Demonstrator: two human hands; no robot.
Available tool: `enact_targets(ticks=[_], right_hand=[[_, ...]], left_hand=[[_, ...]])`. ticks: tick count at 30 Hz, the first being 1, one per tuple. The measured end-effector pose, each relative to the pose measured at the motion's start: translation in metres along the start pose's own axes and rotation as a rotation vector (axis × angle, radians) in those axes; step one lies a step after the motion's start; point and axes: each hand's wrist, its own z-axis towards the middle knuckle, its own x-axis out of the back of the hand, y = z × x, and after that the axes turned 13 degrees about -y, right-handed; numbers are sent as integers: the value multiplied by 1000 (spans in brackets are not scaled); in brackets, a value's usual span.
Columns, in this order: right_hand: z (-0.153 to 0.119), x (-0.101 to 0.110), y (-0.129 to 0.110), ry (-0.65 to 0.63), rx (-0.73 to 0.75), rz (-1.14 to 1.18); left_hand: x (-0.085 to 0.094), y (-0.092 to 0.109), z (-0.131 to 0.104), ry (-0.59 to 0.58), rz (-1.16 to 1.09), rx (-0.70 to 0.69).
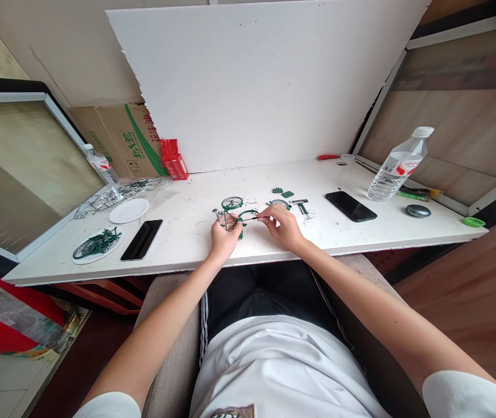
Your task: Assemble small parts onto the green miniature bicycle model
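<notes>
A small green model bike [232,216], thin wire-like frame with a spoked wheel at its top, sits on the white table [248,238] near the front edge, at the middle. The left hand [224,235] is closed around the bike's frame from the near side. The right hand [283,225], just right of the bike, pinches a thin dark rod [252,217] that reaches across to the frame; its fingertips are pressed together on the rod. What the rod joins is too small to make out.

Just behind the right hand lie a second wheel [280,203] and small green and metal parts [294,197], close together. Farther right of the bike are a flat black phone [351,206], a clear ribbed bottle [398,165] and a grey oval puck [418,211], with bare tabletop between them. Left of the bike there is open surface up to a black tray [142,239], a round white plate [129,211] and a plate [95,245] heaped with green parts. A white board [252,81] walls off the table's back edge. The table's near edge hides the wrists' undersides.
</notes>
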Motion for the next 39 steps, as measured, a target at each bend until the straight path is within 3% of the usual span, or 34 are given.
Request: enact_targets(ticks=[39], right_hand=[[-3,-4,5,57,101,-174]], left_hand=[[0,-3,1,-14,35,-25]])
